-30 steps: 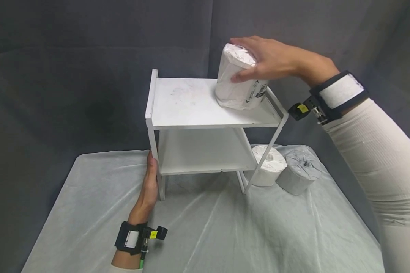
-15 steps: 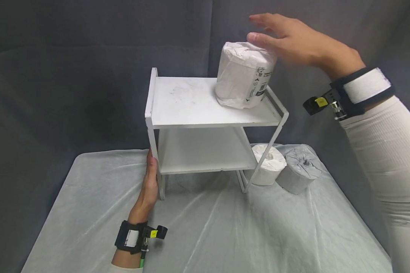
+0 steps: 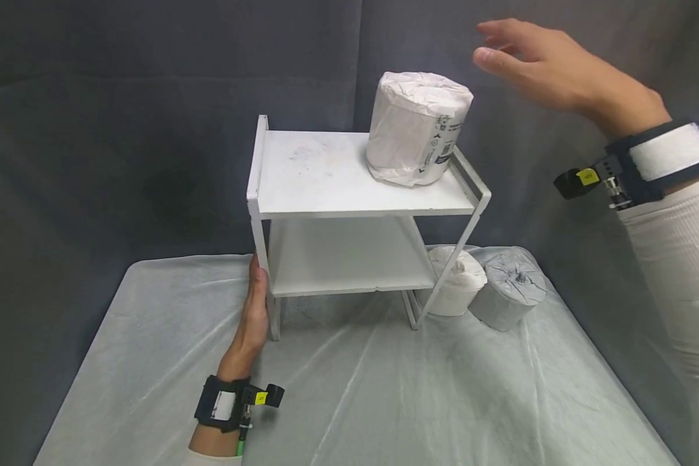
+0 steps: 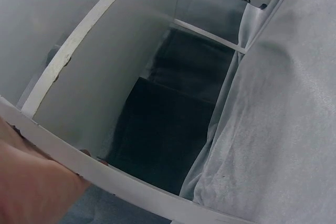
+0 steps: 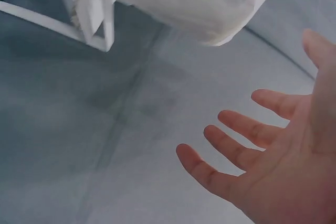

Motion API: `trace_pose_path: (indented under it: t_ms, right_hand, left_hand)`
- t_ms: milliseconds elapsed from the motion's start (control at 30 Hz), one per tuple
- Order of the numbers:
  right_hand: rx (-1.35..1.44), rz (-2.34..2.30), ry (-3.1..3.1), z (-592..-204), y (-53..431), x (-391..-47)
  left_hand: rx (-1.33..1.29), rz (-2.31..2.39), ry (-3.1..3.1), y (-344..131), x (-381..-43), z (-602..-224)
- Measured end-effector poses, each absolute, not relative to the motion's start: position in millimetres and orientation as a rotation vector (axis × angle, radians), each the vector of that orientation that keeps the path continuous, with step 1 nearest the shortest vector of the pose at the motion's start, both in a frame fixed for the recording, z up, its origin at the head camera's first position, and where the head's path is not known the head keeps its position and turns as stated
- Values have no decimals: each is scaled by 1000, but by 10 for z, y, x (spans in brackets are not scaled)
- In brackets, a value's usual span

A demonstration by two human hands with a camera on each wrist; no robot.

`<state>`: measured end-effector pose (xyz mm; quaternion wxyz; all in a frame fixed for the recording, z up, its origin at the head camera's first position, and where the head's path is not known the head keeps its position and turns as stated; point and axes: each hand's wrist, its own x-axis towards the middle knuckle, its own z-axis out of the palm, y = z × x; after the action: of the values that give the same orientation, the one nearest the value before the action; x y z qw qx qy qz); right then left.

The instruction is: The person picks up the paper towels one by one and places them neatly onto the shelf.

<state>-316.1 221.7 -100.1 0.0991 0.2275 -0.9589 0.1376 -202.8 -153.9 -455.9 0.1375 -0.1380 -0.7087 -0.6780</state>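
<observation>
A white two-tier shelf rack [image 3: 311, 171] stands on the covered table. A paper-wrapped toilet roll [image 3: 416, 133] sits upright on its top tier, toward the right end. Low on the rack's left side, my left hand [image 3: 250, 327] holds the upright, its thumb along the outside and the other fingers mostly hidden. In the left wrist view, fingertips peek past the white side bar [image 4: 123, 182]. My right hand [image 3: 550, 68] is in the air right of the roll and apart from it. Its fingers are spread and hold nothing in the right wrist view.
Two more wrapped rolls, a white one [image 3: 463, 285] and a greyer one [image 3: 509, 291], stand on the table right of the rack. A pale grey cloth [image 3: 355, 401] covers the table. Behind hangs a dark grey curtain [image 3: 151, 129].
My right hand has let go of the toilet roll on the top tier and moved away up and to the right. The roll, rack and left hand stay in place.
</observation>
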Motion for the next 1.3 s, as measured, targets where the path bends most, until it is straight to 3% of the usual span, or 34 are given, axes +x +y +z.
trace_pose_path:
  t_ms: [1300]
  right_hand:
    - [632, 171, -3157, -1692, 2987, -3395]
  left_hand:
    - [-403, -1990, -2016, -1555, -2061, -4583]
